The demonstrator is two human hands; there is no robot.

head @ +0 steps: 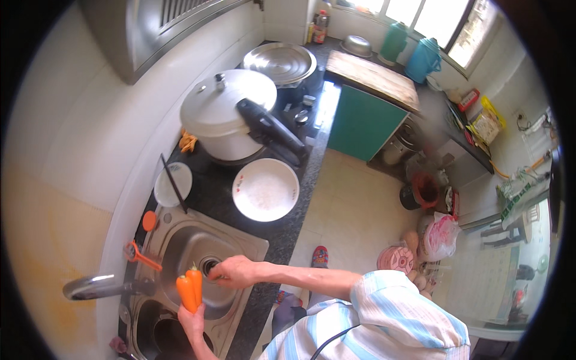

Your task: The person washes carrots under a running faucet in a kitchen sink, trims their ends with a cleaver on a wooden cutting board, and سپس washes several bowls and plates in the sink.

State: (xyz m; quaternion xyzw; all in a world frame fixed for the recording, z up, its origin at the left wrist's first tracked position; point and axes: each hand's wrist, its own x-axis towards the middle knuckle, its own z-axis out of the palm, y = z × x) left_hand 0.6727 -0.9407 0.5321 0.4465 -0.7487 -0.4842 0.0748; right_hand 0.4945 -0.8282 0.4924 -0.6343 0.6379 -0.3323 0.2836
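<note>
My left hand (192, 318) is closed around the lower ends of two orange carrots (189, 290), held upright over the edge of the stainless steel sink (184, 252). To their right, my right hand (234, 272) hangs over the same basin near its drain (209, 265), with the fingers bent; whether they hold something is hidden. An orange-handled peeler (141, 257) lies on the sink's far rim, close to a round orange lid (149, 221).
A chrome faucet (103, 287) reaches over the sink. Beyond it stand a white bowl (265, 190), a small bowl (173, 186) with dark chopsticks, and a large pressure cooker (229, 112). A wooden board (371, 78) lies on the far counter.
</note>
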